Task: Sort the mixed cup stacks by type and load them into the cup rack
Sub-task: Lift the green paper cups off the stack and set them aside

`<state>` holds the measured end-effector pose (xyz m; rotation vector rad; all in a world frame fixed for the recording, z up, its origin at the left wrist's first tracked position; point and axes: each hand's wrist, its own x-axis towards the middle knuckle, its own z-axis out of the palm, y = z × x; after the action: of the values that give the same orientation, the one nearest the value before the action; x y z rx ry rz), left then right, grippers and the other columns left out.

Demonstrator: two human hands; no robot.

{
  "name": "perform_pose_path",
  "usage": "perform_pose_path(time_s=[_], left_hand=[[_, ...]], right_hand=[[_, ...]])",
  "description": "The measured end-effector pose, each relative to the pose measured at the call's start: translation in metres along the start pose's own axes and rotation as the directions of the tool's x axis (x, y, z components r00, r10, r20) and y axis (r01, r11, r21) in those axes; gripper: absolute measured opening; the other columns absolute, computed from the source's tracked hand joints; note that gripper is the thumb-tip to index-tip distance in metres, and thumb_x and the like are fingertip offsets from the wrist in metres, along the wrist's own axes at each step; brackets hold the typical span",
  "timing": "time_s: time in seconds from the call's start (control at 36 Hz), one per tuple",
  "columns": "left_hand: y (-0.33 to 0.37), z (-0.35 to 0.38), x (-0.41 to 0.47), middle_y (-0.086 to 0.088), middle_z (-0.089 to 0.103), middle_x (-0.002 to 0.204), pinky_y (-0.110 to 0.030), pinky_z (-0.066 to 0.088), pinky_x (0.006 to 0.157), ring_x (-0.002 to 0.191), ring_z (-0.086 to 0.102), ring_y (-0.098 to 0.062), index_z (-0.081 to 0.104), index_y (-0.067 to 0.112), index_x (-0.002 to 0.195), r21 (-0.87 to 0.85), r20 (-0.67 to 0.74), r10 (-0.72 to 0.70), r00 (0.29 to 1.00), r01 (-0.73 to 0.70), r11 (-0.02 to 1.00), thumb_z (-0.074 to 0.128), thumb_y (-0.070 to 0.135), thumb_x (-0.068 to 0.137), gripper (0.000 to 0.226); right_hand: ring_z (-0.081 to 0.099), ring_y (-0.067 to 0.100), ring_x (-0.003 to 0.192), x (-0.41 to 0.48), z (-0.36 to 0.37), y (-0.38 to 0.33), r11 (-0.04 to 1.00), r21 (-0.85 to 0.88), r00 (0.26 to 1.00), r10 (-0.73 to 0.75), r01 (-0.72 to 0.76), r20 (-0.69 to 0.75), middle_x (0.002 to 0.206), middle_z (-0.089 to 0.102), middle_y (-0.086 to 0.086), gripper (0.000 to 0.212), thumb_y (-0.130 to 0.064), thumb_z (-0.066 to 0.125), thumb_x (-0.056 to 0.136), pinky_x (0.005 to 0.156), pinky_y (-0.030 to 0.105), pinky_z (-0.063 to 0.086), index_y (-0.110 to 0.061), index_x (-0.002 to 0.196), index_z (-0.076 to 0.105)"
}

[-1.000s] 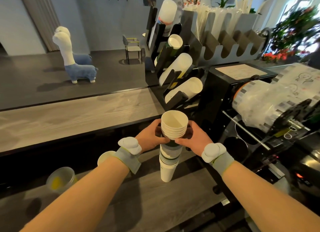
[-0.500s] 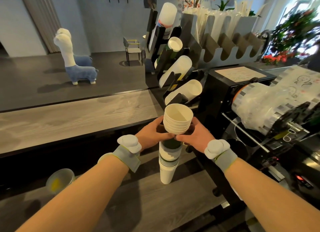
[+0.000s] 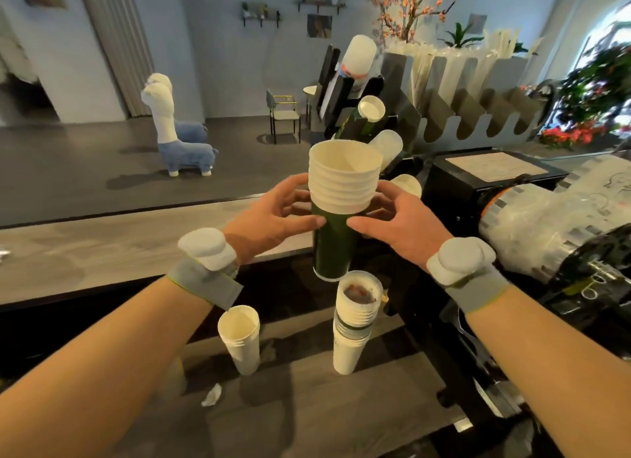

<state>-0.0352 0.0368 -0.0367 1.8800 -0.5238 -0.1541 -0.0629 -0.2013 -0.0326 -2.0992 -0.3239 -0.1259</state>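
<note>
1. The left hand (image 3: 273,218) and right hand (image 3: 399,218) both grasp the green cup stack (image 3: 336,225) from opposite sides, just under its ribbed white rims.
2. The stack hangs in the air, clear above the remaining stack (image 3: 353,324) on the counter; its long axis is nearly upright, mouth up and tipped slightly toward the rack.
3. The cup rack (image 3: 345,92) lies directly behind the stack and higher, slightly to the right, so the right hand is marginally nearer.
4. Its slots slant, so the stack probably needs tilting to match.
</note>
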Motion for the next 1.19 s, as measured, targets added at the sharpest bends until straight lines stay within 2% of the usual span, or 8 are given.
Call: perform_pose_path(time_s=[0.19,0.33,0.42,0.56,0.69,0.81,0.94,1.19], left_hand=[[-0.040,-0.033,-0.055,0.013,0.059,0.134,-0.046,0.043,0.109,0.122,0.058,-0.012,0.048,0.042,0.135,0.104,-0.037,-0.113,0.993,0.116,0.988,0.075,0.035,0.083,0.059],[-0.077,-0.042,-0.093,0.010,0.060,0.134,-0.038,0.043,0.109,0.123,0.057,-0.009,0.047,0.037,0.138,0.096,-0.043,-0.203,0.978,0.206,0.974,0.074,0.023,0.086,0.060],[-0.108,-0.038,-0.119,0.014,0.061,0.131,-0.038,0.045,0.108,0.121,0.059,-0.007,0.046,0.036,0.139,0.093,-0.058,-0.286,0.956,0.290,0.952,0.076,0.026,0.085,0.063],[-0.163,-0.019,-0.155,0.014,0.060,0.132,-0.041,0.050,0.105,0.121,0.059,-0.008,0.042,0.034,0.142,0.105,-0.050,-0.381,0.923,0.384,0.917,0.080,0.026,0.081,0.072],[-0.209,0.009,-0.179,0.012,0.062,0.127,-0.041,0.050,0.104,0.119,0.059,-0.008,0.042,0.033,0.140,0.116,-0.048,-0.461,0.886,0.464,0.878,0.081,0.021,0.078,0.074],[-0.241,0.029,-0.189,0.012,0.056,0.135,-0.044,0.045,0.109,0.125,0.054,-0.012,0.039,0.037,0.139,0.083,-0.038,-0.515,0.857,0.516,0.853,0.081,0.020,0.078,0.076],[-0.262,0.048,-0.192,0.008,0.054,0.139,-0.042,0.042,0.111,0.131,0.050,-0.014,0.037,0.033,0.142,0.039,-0.011,-0.557,0.831,0.557,0.830,0.079,0.014,0.081,0.077],[-0.294,0.071,-0.183,0.005,0.052,0.137,-0.033,0.040,0.107,0.128,0.047,-0.012,0.035,0.026,0.145,0.006,0.011,-0.576,0.817,0.576,0.818,0.077,0.013,0.083,0.076]], right_hand=[[0.061,0.007,0.110,-0.003,0.065,-0.010,0.999,-0.045,0.991,0.004,0.002,0.134,0.122,0.063,-0.012,0.068,-0.047,0.077,0.078,0.091,0.024,0.047,-0.031,0.136,0.047],[0.060,0.002,0.102,-0.011,0.115,-0.003,0.998,-0.057,0.972,0.033,-0.020,0.233,0.119,0.060,-0.013,0.064,-0.039,0.078,0.080,0.080,0.013,0.045,-0.030,0.135,0.047],[0.059,0.009,0.109,-0.022,0.148,0.012,0.996,-0.057,0.956,0.085,-0.072,0.282,0.123,0.060,-0.010,0.066,-0.035,0.080,0.079,0.091,0.025,0.049,-0.029,0.136,0.046],[0.057,0.009,0.110,-0.048,0.197,0.049,0.982,-0.063,0.912,0.188,-0.177,0.365,0.123,0.058,-0.010,0.071,-0.028,0.083,0.077,0.092,0.027,0.048,-0.028,0.136,0.044],[0.056,0.006,0.106,-0.076,0.231,0.084,0.954,-0.053,0.875,0.291,-0.294,0.388,0.115,0.058,-0.012,0.079,-0.015,0.086,0.073,0.085,0.015,0.045,-0.025,0.139,0.044],[0.053,0.005,0.105,-0.090,0.248,0.107,0.925,-0.073,0.826,0.367,-0.373,0.427,0.116,0.055,-0.009,0.077,-0.008,0.082,0.077,0.064,-0.002,0.043,-0.020,0.141,0.041],[0.050,0.005,0.112,-0.098,0.259,0.124,0.897,-0.118,0.775,0.430,-0.426,0.463,0.135,0.056,-0.002,0.081,-0.011,0.082,0.077,0.090,0.018,0.040,-0.020,0.145,0.038],[0.051,0.019,0.129,-0.099,0.271,0.157,0.870,-0.158,0.767,0.488,-0.468,0.416,0.139,0.055,0.000,0.080,-0.012,0.082,0.077,0.098,0.025,0.038,-0.022,0.145,0.040]])
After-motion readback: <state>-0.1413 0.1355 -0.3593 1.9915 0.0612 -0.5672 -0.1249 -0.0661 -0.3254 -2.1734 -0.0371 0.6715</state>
